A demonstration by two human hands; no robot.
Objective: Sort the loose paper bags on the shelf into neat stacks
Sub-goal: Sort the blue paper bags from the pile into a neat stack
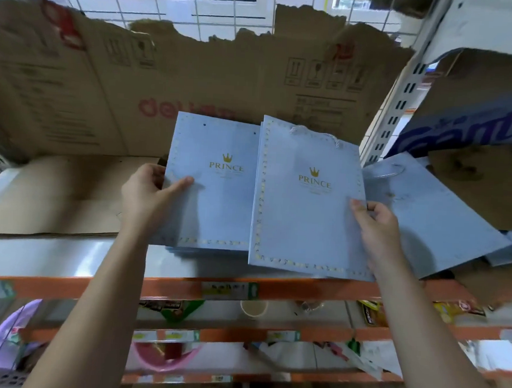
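Fingers of the left hand are curled round the left edge of the left bag stack, with the thumb pressed on its printed face; grasp confirmed. Right hand pinches the right edge of the right bag bundle, thumb on top, the other fingers hidden beneath. Both items are pale blue paper bags, printed face up, on the shelf directly ahead of the person and between the two hands. The left bag stack appears to rest on the shelf, with several bag edges showing under its near end. The right bag bundle overlaps the stack's right edge and its near end overhangs the shelf front; whether it is lifted clear cannot be told. Long axes of both run away from the person, near parallel, the bundle turned slightly clockwise. Judgement: the merge turns on moving the bundle leftward, across its long axis, until it sits square over the stack; the right hand is nearer and would carry it while the left steadies. More loose bags lie askew just beyond the right hand, unsorted.
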